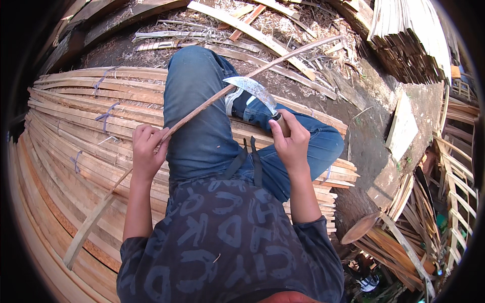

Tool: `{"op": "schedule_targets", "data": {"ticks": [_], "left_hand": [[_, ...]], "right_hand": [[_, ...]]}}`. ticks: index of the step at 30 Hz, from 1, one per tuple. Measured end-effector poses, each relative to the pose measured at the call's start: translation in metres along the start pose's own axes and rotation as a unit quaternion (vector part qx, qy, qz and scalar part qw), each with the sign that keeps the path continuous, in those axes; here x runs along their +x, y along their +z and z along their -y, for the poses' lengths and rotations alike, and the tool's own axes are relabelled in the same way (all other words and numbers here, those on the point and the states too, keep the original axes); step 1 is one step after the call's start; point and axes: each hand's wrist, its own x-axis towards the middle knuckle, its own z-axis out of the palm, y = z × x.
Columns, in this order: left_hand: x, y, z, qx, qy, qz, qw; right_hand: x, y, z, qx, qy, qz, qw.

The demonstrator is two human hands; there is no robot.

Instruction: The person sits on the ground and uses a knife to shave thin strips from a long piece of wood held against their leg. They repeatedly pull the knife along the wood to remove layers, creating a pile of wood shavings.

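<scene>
Got the stick (202, 108) pinched in left fingers (143, 133) across the left leg (194, 151) and the sickle (255, 89) gripped in right fingers (289, 121), mostly right of that leg, so could easily cut it by skidding off after too hard a stroke.

Silver-bladed knife (256, 90), tan strip (212, 101) — blue jeans (194, 83), dark letter-patterned shirt (227, 237).
</scene>
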Motion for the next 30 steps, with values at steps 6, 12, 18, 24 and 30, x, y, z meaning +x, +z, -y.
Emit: {"op": "schedule_targets", "data": {"ticks": [6, 12, 18, 24, 30], "left_hand": [[-0.001, 0.010, 0.000, -0.071, -0.009, -0.035, 0.997], [0.001, 0.019, 0.003, -0.089, -0.028, -0.047, 0.995], [-0.004, 0.025, 0.004, -0.089, -0.026, -0.061, 0.994], [-0.002, 0.029, 0.009, -0.094, -0.024, -0.068, 0.993], [0.000, 0.029, 0.008, -0.093, -0.025, -0.067, 0.993]], "right_hand": [[0.012, -0.011, -0.017, -0.089, 0.045, -0.087, 0.991], [0.020, -0.027, 0.001, -0.080, 0.046, -0.076, 0.993], [0.029, 0.007, 0.019, -0.062, -0.005, 0.010, 0.998], [0.040, -0.001, 0.010, -0.133, -0.019, -0.024, 0.991], [0.035, 0.003, 0.013, -0.146, -0.007, -0.037, 0.989]]}}
